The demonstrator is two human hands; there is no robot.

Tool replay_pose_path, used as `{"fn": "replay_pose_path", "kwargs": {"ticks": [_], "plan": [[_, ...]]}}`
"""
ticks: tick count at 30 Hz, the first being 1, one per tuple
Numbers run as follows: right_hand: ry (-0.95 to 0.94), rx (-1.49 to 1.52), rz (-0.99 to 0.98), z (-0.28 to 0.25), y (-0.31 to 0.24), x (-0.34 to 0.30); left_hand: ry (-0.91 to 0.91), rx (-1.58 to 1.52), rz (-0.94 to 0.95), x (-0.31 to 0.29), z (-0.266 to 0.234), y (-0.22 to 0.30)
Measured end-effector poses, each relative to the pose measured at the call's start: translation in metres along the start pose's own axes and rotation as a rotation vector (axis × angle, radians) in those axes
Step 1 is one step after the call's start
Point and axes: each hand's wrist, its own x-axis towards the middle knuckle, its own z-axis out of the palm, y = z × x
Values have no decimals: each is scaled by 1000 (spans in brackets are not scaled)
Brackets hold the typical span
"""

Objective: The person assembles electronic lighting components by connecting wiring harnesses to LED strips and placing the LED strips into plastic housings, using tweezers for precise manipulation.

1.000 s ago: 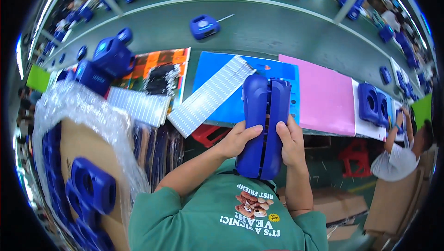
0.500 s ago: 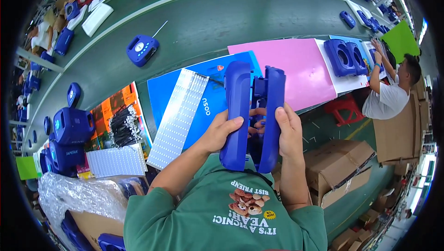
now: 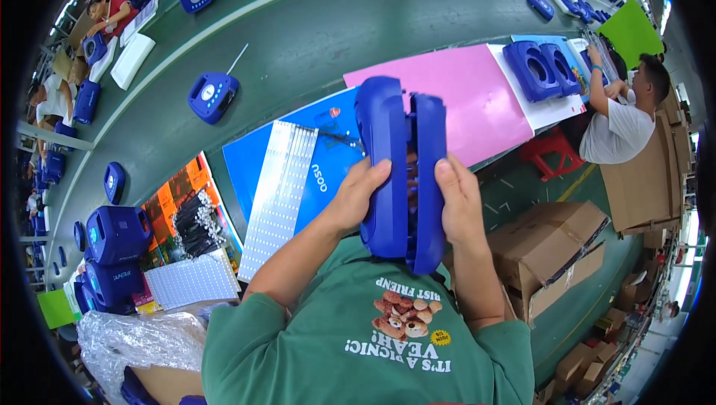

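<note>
Between my hands is a blue plastic speaker housing in two half-shells, held upright in front of my chest. My left hand (image 3: pixel 363 190) grips the left half-shell (image 3: pixel 382 181), its thumb lying on the outer face. Around the right half-shell (image 3: pixel 428 196) my right hand (image 3: pixel 458 198) is closed, thumb on the outside and fingers behind. A narrow gap runs between the halves, and dark inner parts show in it. Behind them lies a blue sheet (image 3: pixel 253 162) with a white LED strip panel (image 3: pixel 280 196) on it.
A pink sheet (image 3: pixel 462 95) and blue double-ring housings (image 3: pixel 542 69) lie to the right, near a co-worker in white (image 3: pixel 630 118). A finished-looking blue speaker (image 3: pixel 213 97) sits on the green conveyor (image 3: pixel 313 39). Bundled wires (image 3: pixel 198 222), stacked speakers (image 3: pixel 115 237) and plastic wrap (image 3: pixel 142 345) are left; cartons (image 3: pixel 544 245) stand right.
The two half-shells have come closer together, and the gap between them has narrowed. The view has shifted slightly; the co-worker at right has moved the arms.
</note>
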Motion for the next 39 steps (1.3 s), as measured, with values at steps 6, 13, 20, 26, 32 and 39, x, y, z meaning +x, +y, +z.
{"fn": "replay_pose_path", "kwargs": {"ticks": [6,13,20,26,32,39], "plan": [[3,47,5,5,-3,13,-36,38,-33,4,-8,-3],[40,-6,65,3,12,16,-108,143,-145,2,-16,3],[145,-484,-104,1,30,13,-110,117,-29,1,-13,-20],[163,-400,-158,7,23,17,-197,-15,-121,3,-10,-14],[186,-475,-188,0,32,14,-166,-15,-202,-1,-18,-24],[252,68,3,8,42,-23,-296,91,-243,-36,-23,-34]]}}
